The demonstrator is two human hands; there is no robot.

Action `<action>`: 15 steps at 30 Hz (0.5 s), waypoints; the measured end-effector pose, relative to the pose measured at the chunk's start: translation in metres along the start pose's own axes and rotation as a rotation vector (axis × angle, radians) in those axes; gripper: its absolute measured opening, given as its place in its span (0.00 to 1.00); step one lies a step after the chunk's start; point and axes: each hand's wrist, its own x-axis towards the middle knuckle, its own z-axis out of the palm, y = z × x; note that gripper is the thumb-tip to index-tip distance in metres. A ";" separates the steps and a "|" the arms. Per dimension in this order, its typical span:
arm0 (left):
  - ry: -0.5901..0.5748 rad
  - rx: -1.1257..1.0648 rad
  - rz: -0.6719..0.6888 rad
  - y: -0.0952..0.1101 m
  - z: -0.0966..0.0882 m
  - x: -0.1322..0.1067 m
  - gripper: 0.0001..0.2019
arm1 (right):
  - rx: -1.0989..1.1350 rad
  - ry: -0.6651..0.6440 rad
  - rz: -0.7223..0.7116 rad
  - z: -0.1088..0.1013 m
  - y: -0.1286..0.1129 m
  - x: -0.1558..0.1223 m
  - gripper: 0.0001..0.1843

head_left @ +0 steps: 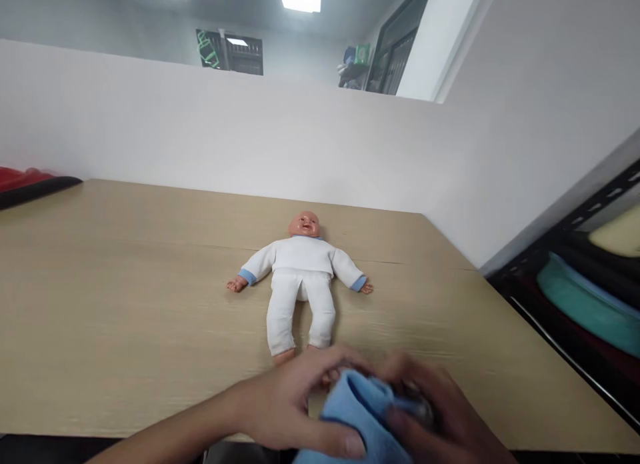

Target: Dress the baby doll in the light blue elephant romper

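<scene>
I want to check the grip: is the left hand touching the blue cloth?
Touching. The head view shows the left hand gripping the blue cloth, its thumb lying across the fabric.

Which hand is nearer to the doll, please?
Left. The left hand sits just below the doll's feet; the right hand is off to their right, on the blue cloth.

Doll [301,277]: white suit, blue cuffs. Cloth [363,411]: light blue. Table [125,304]: pale wood grain. Cushion [590,304]: teal.
</scene>
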 end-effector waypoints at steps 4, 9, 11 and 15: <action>0.220 -0.115 -0.048 -0.001 -0.002 -0.007 0.20 | -0.068 0.127 -0.202 0.003 -0.012 0.048 0.06; 0.467 -0.177 0.057 -0.007 -0.014 -0.019 0.15 | -0.046 0.229 -0.332 0.015 -0.016 0.069 0.20; 0.500 -0.212 0.086 -0.009 -0.022 -0.025 0.16 | -0.002 0.176 -0.347 0.017 -0.010 0.067 0.33; 0.494 -0.327 0.155 -0.013 -0.039 -0.032 0.19 | -0.088 0.089 -0.265 0.018 0.001 0.065 0.40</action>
